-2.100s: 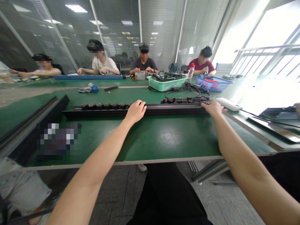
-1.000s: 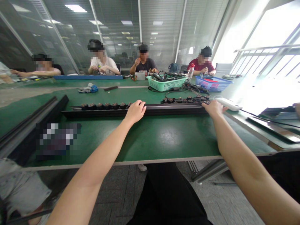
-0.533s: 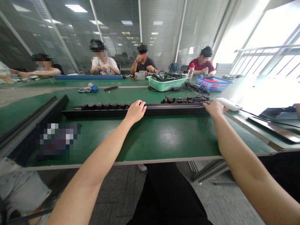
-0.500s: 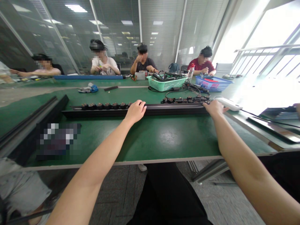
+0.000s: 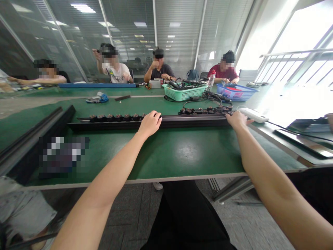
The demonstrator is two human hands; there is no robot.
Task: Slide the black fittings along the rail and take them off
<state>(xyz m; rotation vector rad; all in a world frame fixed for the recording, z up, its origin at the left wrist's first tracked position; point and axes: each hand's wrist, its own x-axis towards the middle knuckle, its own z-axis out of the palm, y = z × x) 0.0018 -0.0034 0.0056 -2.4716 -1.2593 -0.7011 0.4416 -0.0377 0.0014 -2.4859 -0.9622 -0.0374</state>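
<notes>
A long black rail lies across the green table. My left hand is closed over the rail near its middle, fingers curled over the far edge. At the rail's right end my right hand grips it, with the thumb side toward the rail and one finger sticking out to the right. A row of small black sockets stands along the rail's left half. Behind its right half lies a cluster of black parts.
Beyond the rail stand a green basket of cables and a blue basket. A white power strip lies at the right. More dark rails lie at the left. Several people sit across the table.
Both my hands and the rail look unchanged. Across the table, a person in a white shirt has raised one hand beside the head.
</notes>
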